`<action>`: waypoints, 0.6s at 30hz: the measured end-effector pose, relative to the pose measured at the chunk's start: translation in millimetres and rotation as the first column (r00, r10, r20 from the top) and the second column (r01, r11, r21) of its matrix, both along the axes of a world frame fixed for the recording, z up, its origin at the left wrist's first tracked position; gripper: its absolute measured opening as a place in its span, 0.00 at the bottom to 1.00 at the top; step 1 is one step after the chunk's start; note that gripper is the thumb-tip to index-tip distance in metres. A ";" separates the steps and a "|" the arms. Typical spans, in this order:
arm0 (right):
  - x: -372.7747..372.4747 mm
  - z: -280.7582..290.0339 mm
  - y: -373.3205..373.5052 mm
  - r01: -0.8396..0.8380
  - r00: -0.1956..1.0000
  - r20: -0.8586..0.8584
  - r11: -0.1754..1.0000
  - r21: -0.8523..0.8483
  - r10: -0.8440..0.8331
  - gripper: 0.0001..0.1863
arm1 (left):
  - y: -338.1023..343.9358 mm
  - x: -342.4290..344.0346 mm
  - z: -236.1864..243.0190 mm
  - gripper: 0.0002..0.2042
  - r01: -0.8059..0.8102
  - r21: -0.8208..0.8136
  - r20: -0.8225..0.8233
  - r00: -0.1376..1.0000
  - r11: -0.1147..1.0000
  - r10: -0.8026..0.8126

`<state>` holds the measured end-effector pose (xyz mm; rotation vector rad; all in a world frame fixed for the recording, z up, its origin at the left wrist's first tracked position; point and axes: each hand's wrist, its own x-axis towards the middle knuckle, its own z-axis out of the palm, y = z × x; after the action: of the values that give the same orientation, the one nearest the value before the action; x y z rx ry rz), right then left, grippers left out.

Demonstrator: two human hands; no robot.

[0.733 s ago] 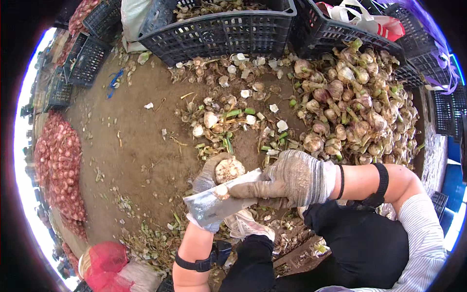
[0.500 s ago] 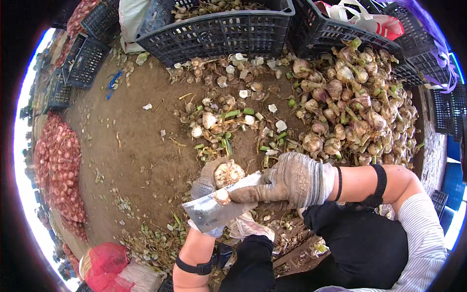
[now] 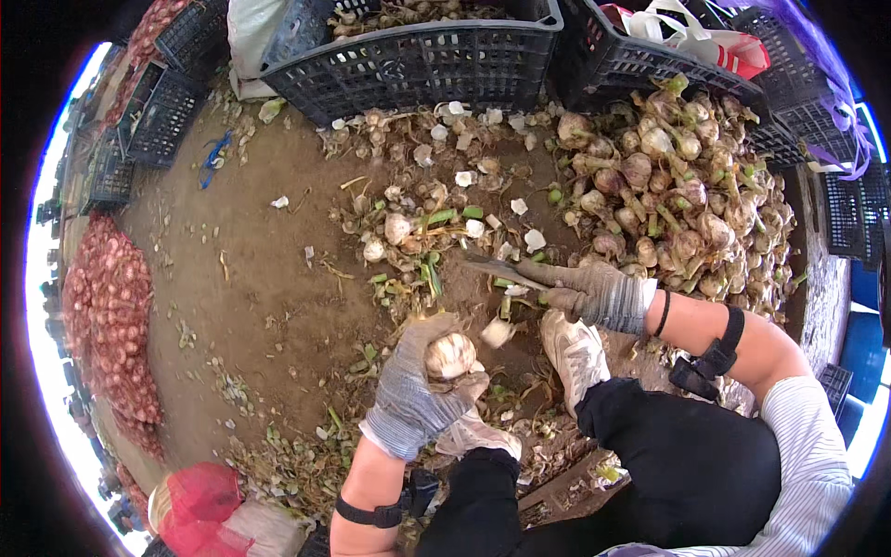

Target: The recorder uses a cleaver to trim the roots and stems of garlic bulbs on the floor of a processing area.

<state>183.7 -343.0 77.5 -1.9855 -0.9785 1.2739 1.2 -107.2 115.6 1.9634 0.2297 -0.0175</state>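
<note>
Head view gives me the person's gloved left hand (image 3: 413,390) low and near the middle, its fingers and thumb curled around a garlic bulb (image 3: 451,356). The bulb sits in that grip with its pale face showing between the index finger and the thumb. To its right and farther from the body, I see the gloved right hand (image 3: 594,295) clenched on a knife (image 3: 499,269), the handle hidden inside the fist. Its blade appears almost edge-on to me, a narrow grey strip pointing leftward, well apart from the bulb. A blurred pale piece (image 3: 498,332) shows between the two hands; I cannot tell whether it is in the air or on the ground. Just below the right fist is the right shoe (image 3: 575,357), while the left shoe (image 3: 478,436) is partly covered by the left hand. Close beyond the right hand rises a heaped garlic pile (image 3: 687,204), crowding that side. Stem and skin scraps (image 3: 436,218) litter the dirt floor (image 3: 269,269) ahead of the knife, and past them I have a dark plastic crate (image 3: 408,70) with more garlic inside. Far to my left, well away from both hands, stands a bulging red net sack (image 3: 109,325).
</note>
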 end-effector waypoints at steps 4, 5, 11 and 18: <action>-8.4 37.0 4.9 0.096 0.911 -0.406 0.995 0.030 -0.075 0.27 | 7.1 7.8 -3.3 0.15 0.164 0.051 0.188 0.967 0.985 -0.171; -9.1 46.2 12.3 0.069 0.911 -0.407 0.998 0.004 -0.061 0.27 | 8.0 8.6 -4.1 0.14 0.213 0.168 0.192 0.951 0.963 -0.243; -6.7 57.8 25.4 -0.051 0.820 -0.572 0.996 -0.076 -0.002 0.28 | 19.3 6.2 -2.0 0.13 0.277 0.514 0.242 0.861 0.812 -0.447; -16.3 -6.7 -5.8 -0.110 0.833 -0.532 0.896 -0.431 -0.154 0.31 | 29.4 22.8 -1.3 0.08 -0.701 -0.138 -0.394 0.687 0.699 0.611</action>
<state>167.4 -348.8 70.8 -1.7350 -0.3874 2.0537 23.9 -77.8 114.2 1.4809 1.1014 0.1034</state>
